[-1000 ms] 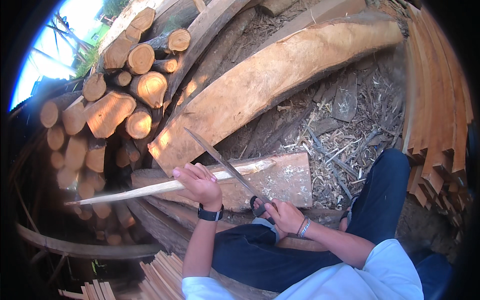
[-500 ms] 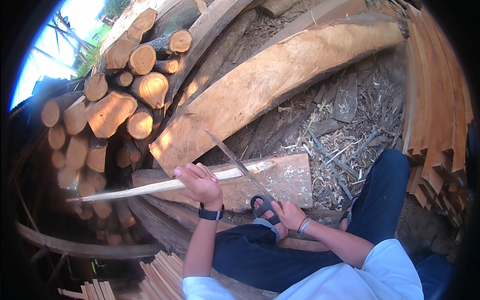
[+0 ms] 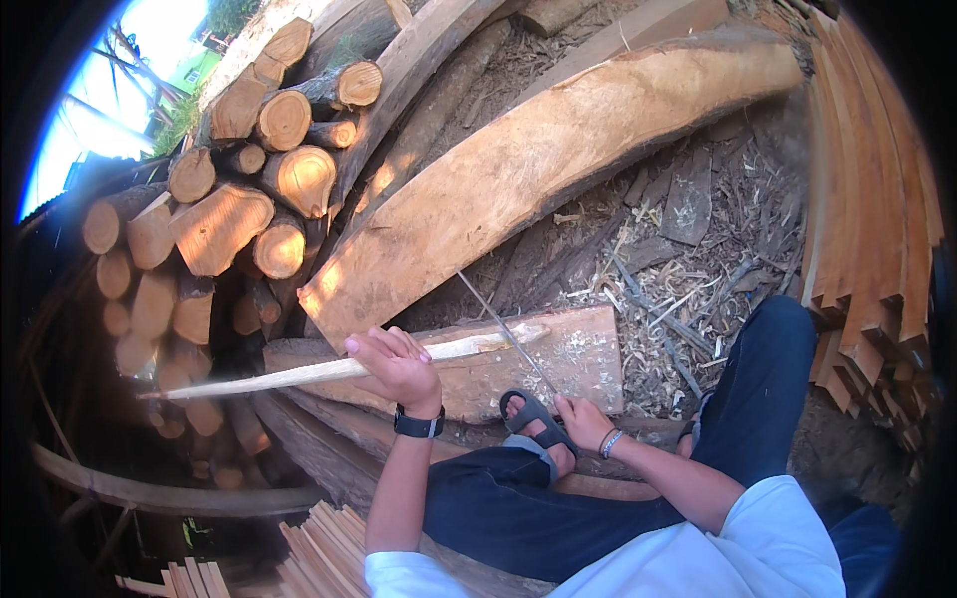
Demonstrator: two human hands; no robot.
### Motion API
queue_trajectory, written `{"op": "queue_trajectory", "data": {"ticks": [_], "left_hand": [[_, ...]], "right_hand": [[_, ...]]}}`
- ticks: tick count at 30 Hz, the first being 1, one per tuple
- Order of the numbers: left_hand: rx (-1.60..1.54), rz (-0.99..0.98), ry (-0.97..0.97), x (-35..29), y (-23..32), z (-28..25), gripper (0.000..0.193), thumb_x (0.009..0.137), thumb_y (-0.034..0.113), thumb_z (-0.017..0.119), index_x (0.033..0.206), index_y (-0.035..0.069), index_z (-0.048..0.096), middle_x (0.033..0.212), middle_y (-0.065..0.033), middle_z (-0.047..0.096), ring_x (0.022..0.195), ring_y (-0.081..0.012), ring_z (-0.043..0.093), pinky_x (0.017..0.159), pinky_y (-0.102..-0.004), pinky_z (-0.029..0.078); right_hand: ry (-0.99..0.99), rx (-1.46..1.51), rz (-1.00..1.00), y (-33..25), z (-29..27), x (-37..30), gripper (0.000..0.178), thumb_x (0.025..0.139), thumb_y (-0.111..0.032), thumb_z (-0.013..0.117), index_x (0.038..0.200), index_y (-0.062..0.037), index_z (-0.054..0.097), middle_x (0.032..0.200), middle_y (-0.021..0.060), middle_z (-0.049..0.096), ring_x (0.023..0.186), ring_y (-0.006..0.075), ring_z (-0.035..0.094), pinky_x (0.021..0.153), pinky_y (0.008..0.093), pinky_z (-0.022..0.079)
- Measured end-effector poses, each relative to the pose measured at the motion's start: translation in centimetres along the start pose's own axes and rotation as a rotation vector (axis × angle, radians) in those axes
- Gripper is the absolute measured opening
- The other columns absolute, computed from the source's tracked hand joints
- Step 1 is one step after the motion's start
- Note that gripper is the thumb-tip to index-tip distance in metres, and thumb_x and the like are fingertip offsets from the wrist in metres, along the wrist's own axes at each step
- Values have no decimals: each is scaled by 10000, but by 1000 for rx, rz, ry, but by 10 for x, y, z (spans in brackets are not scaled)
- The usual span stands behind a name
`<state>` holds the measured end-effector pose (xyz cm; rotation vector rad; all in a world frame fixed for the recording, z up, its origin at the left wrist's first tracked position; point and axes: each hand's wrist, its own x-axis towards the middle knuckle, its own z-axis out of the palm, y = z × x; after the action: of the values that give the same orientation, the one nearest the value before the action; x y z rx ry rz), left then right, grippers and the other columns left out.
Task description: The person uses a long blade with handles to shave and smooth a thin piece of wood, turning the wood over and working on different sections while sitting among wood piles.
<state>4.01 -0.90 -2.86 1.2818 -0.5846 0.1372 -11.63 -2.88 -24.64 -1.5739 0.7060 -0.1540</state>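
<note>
A pale peeled stick (image 3: 269, 382) lies slantwise, its right end over a flat wooden block (image 3: 588, 349) strewn with small shavings. My left hand (image 3: 395, 371), with a dark watch at the wrist, is closed around the stick left of the block. In my closed right hand (image 3: 585, 423) is the handle of a machete (image 3: 486, 307). Its long thin blade points up and left, crossing the stick near its right end; whether it touches the wood I cannot tell. My sandalled foot (image 3: 538, 424) is at the block's near edge, close to the right hand.
A large slab of wood (image 3: 558, 149) slants beyond the block. Cut logs (image 3: 302, 179) are stacked at the left, and sawn planks (image 3: 867, 189) at the right. Wood shavings (image 3: 688, 289) cover the ground right of the block. More thin strips (image 3: 324, 548) lie at the lower left.
The machete has swung rightward, its tip away from the slab's middle, and the blade now shows narrower. My right hand has shifted slightly right. The left hand and stick have barely moved.
</note>
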Motion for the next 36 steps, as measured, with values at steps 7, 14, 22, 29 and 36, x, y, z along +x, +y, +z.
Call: {"op": "queue_trajectory", "data": {"ticks": [7,14,22,29,36], "left_hand": [[24,10,-49,0,-1,-3,506,1002,486,234,653,121,266,509,-1,245,387,-103,258,331,-227,252],[-47,76,-71,-1,-3,-1,485,1007,420,324,645,104,259,499,-9,273,370,-93,285,321,-234,261],[12,76,-82,0,-4,-2,495,1006,449,291,650,107,263,498,-3,265,371,-96,279,327,-233,263],[4,74,-57,1,-4,-5,492,1008,446,287,649,109,265,491,0,263,372,-97,276,327,-229,249],[22,59,-34,5,-1,5,518,1000,467,296,617,121,272,480,4,249,376,-96,271,325,-234,239]], "right_hand": [[-64,136,-136,-62,-11,-27,581,966,-437,371,876,84,612,722,301,602,769,437,625,700,468,474],[-31,-58,68,0,-6,2,623,966,-449,366,838,105,621,737,332,589,795,434,626,699,475,478],[-67,154,-251,-58,-3,-19,553,970,-431,371,915,65,606,689,276,597,740,442,615,686,477,478],[-24,-24,123,38,5,5,601,971,-449,343,802,68,600,692,282,597,745,426,624,676,473,476],[-3,52,10,11,5,-2,610,977,-445,332,796,73,599,691,259,611,719,392,644,678,442,480]]}}
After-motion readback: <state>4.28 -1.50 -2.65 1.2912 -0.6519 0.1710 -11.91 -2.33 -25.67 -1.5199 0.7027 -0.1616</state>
